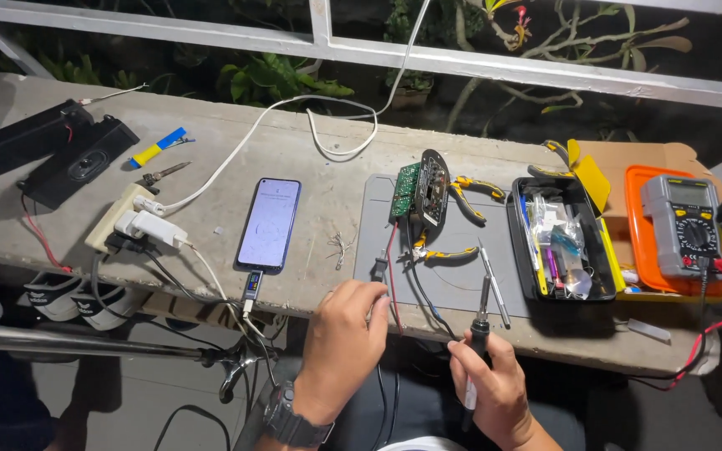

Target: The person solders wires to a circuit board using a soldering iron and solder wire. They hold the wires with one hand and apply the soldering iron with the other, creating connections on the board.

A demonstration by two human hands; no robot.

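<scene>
Right hand point(495, 380) grips a soldering iron point(480, 321); left hand point(346, 334) curls closed over red and black wires point(394, 288), fingertips hidden.

Makeshift outdoor electronics repair spot at a home: rough concrete ledge table point(311, 159) under white railing point(461, 58), plants point(277, 79) behind, grey-and-orange multimeter point(683, 224), green circuit board point(405, 190), grey work mat point(453, 267).

Soldering iron point(480, 321): dark grip, metal tip pointing up/away over the grey mat point(461, 280), held upright-ish in right hand point(495, 380) at the ledge's near edge. Red wire point(392, 276) runs from the green circuit board point(407, 190), which stands on edge at the mat's far side, down to left hand point(346, 330), whose fingertips pinch it near the mat's near-left corner.
</scene>
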